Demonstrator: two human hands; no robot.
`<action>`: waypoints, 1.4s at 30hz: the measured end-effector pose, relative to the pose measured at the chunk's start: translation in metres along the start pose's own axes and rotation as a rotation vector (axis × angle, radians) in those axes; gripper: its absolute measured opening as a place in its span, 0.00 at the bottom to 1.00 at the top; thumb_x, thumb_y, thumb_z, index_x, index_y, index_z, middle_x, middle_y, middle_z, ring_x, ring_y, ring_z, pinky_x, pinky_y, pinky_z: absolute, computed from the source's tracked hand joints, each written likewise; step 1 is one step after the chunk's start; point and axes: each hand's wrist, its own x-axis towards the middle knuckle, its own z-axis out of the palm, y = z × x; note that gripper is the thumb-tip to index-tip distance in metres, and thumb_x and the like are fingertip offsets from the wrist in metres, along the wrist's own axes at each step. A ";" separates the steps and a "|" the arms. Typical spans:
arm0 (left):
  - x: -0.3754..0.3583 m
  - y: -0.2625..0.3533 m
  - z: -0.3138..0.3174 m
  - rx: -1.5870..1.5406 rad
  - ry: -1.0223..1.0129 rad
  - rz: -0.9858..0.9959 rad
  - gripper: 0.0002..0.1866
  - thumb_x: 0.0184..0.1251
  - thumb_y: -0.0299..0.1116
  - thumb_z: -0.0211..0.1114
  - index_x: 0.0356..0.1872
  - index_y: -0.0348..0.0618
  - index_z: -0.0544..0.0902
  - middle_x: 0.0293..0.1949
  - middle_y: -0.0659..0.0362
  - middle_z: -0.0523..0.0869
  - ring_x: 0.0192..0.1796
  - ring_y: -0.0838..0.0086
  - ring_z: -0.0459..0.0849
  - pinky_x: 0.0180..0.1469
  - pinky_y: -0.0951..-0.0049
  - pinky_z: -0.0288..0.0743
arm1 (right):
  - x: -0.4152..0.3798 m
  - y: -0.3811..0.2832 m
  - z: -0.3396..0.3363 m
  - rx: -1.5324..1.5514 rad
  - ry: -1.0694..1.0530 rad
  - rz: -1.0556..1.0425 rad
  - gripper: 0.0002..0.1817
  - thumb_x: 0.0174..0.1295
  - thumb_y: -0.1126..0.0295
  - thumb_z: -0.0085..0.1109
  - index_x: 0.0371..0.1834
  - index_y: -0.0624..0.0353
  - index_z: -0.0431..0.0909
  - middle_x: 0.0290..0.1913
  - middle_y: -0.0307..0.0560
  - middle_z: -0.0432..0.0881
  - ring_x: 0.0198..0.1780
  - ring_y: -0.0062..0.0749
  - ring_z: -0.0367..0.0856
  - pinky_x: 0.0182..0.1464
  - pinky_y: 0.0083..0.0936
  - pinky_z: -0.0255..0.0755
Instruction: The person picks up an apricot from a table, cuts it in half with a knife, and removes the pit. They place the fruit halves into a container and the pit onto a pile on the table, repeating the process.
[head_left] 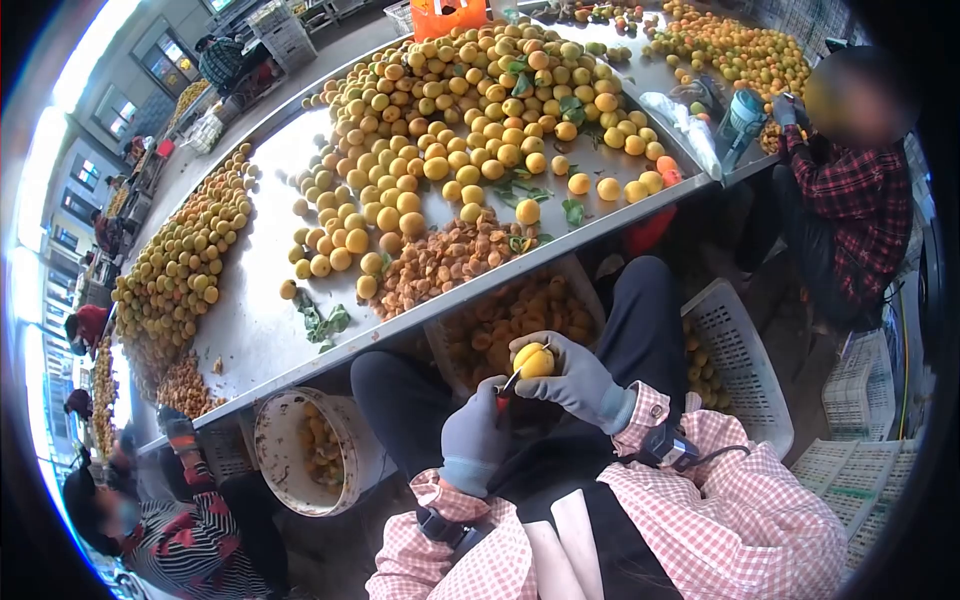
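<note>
Both of my hands wear grey gloves and meet above my lap. A small knife (511,383) with a reddish handle is gripped in my left hand (476,436), its blade pointing up at the fruit. My right hand (585,384) pinches a yellow apricot (534,361) between thumb and fingers, with the blade tip right at its side. Just beyond, under the table edge, a crate (437,350) contains many opened apricot pieces (515,322).
The metal table (262,330) carries heaps of apricots (430,110), a brown pile of pits (440,262) and loose leaves (322,322). A white bucket (352,470) with apricot pieces stands left, a white crate (735,350) right. Co-workers sit at right (850,190) and lower left (190,540).
</note>
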 end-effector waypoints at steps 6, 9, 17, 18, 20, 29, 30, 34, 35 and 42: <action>0.000 0.011 -0.001 -0.096 -0.083 -0.054 0.16 0.62 0.33 0.62 0.50 0.48 0.72 0.31 0.47 0.84 0.33 0.50 0.83 0.31 0.57 0.76 | -0.006 0.005 0.013 0.467 -0.017 -0.052 0.27 0.57 0.69 0.68 0.60 0.58 0.70 0.50 0.43 0.80 0.53 0.26 0.78 0.60 0.25 0.70; 0.002 0.002 0.003 -0.116 -0.114 -0.107 0.15 0.61 0.31 0.63 0.47 0.43 0.71 0.29 0.46 0.83 0.34 0.48 0.82 0.31 0.56 0.74 | -0.003 0.006 0.015 0.659 -0.072 -0.025 0.28 0.58 0.67 0.68 0.61 0.59 0.70 0.51 0.43 0.79 0.53 0.27 0.78 0.61 0.26 0.70; 0.012 0.012 -0.006 -0.019 -0.101 -0.072 0.15 0.64 0.33 0.60 0.51 0.47 0.71 0.30 0.45 0.83 0.33 0.47 0.83 0.31 0.53 0.74 | 0.000 0.004 0.001 0.349 0.005 -0.065 0.27 0.61 0.64 0.65 0.62 0.58 0.69 0.50 0.43 0.78 0.54 0.29 0.76 0.64 0.31 0.67; 0.012 0.013 -0.005 -0.034 -0.105 -0.103 0.16 0.64 0.34 0.60 0.51 0.47 0.71 0.30 0.45 0.83 0.33 0.47 0.83 0.32 0.53 0.74 | 0.001 0.007 0.003 0.519 -0.042 -0.055 0.28 0.60 0.66 0.66 0.63 0.58 0.69 0.50 0.42 0.78 0.53 0.27 0.77 0.61 0.28 0.70; 0.011 0.011 -0.004 -0.052 -0.091 -0.091 0.16 0.64 0.34 0.60 0.51 0.47 0.71 0.30 0.45 0.83 0.33 0.47 0.83 0.32 0.53 0.74 | 0.002 0.009 0.006 0.690 -0.091 -0.040 0.29 0.59 0.67 0.67 0.63 0.58 0.68 0.50 0.41 0.79 0.53 0.25 0.77 0.59 0.26 0.72; 0.014 0.013 -0.008 -0.022 -0.054 -0.092 0.17 0.62 0.31 0.60 0.52 0.49 0.71 0.30 0.46 0.83 0.33 0.48 0.83 0.32 0.53 0.75 | 0.005 -0.001 0.009 0.568 -0.045 -0.098 0.28 0.62 0.68 0.64 0.64 0.58 0.67 0.50 0.42 0.79 0.52 0.25 0.78 0.57 0.25 0.72; 0.014 0.013 -0.008 -0.024 -0.044 -0.097 0.17 0.62 0.31 0.60 0.52 0.49 0.71 0.31 0.47 0.83 0.33 0.49 0.83 0.32 0.53 0.75 | 0.005 0.000 0.014 0.649 -0.023 -0.059 0.28 0.60 0.69 0.65 0.63 0.58 0.68 0.50 0.41 0.79 0.52 0.25 0.79 0.56 0.23 0.73; 0.013 -0.003 -0.002 0.022 -0.025 -0.066 0.18 0.61 0.31 0.60 0.53 0.49 0.71 0.32 0.48 0.83 0.33 0.50 0.83 0.32 0.54 0.75 | 0.012 0.006 0.006 0.385 0.023 -0.102 0.25 0.60 0.68 0.65 0.61 0.58 0.69 0.52 0.41 0.79 0.49 0.27 0.80 0.50 0.24 0.76; 0.013 -0.003 0.001 0.056 -0.046 -0.099 0.18 0.61 0.31 0.60 0.53 0.49 0.71 0.32 0.48 0.84 0.34 0.50 0.83 0.32 0.54 0.75 | 0.012 0.006 0.006 0.387 0.022 -0.104 0.25 0.60 0.68 0.65 0.61 0.58 0.69 0.52 0.41 0.79 0.49 0.27 0.80 0.50 0.24 0.76; 0.011 0.005 -0.008 0.011 -0.039 -0.095 0.16 0.60 0.31 0.61 0.50 0.47 0.72 0.35 0.48 0.84 0.35 0.49 0.83 0.33 0.54 0.75 | 0.014 0.011 0.002 0.709 -0.042 0.011 0.19 0.63 0.62 0.63 0.54 0.57 0.73 0.49 0.45 0.81 0.43 0.24 0.81 0.48 0.24 0.78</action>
